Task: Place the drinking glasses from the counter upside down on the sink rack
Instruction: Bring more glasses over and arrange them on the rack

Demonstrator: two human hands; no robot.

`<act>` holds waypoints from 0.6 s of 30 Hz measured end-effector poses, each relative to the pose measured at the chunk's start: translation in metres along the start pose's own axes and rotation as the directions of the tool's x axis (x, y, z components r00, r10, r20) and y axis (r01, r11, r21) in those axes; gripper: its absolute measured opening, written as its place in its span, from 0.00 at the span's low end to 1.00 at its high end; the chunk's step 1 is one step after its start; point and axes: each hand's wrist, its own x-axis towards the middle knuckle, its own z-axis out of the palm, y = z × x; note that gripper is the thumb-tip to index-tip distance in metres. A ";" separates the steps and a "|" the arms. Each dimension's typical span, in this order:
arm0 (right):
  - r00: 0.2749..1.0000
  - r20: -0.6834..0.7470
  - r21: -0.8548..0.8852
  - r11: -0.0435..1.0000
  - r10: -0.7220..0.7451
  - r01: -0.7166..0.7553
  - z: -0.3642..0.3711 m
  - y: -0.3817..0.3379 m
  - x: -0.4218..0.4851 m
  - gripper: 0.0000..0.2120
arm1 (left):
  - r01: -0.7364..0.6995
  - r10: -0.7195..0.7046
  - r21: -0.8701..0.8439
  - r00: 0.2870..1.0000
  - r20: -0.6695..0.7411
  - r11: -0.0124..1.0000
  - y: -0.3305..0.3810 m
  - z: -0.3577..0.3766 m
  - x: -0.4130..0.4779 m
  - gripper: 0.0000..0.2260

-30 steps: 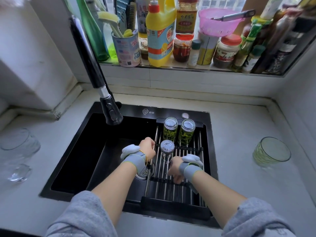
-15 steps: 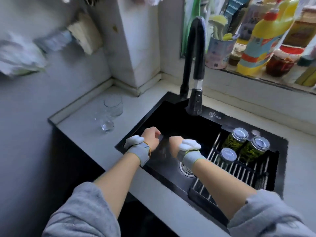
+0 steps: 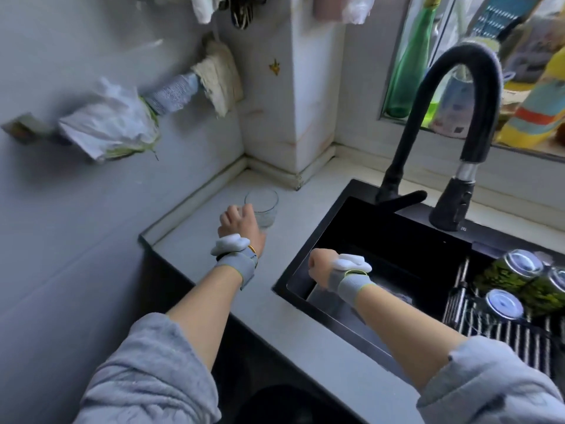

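A clear drinking glass (image 3: 265, 205) stands upright on the pale counter (image 3: 195, 246) left of the black sink (image 3: 397, 240). My left hand (image 3: 240, 224) is against the glass's near left side; its fingers are hidden, so I cannot tell whether they grip. My right hand (image 3: 318, 267) hangs as a fist over the sink's left end and holds nothing. On the wire sink rack (image 3: 519, 332) at the right, two green patterned glasses (image 3: 507, 272) and one small clear glass (image 3: 501, 304) stand upside down.
A tall black faucet (image 3: 458, 117) arches over the back of the sink, its spray head hanging above the basin. The counter's left edge drops off beside my left forearm. Bags and cloths hang on the left wall (image 3: 116, 123). Bottles crowd the window ledge (image 3: 535, 111).
My view has swung left from the rack. My left hand has left the sink and reached to the glass on the left counter; my right hand has drawn back from the rack to the sink's left end.
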 end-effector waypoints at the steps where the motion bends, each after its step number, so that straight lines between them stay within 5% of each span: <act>1: 1.000 -0.011 0.013 1.000 0.015 -0.015 0.001 -0.001 0.001 0.14 | -0.006 0.006 0.006 0.999 0.032 1.000 -0.004 0.002 0.005 0.24; 11: 0.993 0.009 0.035 0.993 0.117 -0.117 0.000 0.015 -0.003 0.03 | -0.040 0.026 0.056 0.972 0.233 0.998 -0.012 0.024 0.025 0.13; 18: 0.973 -0.037 0.449 0.874 0.226 -0.186 -0.002 0.045 -0.010 0.12 | -0.108 0.136 -0.106 0.942 0.308 0.989 0.034 0.011 0.015 0.16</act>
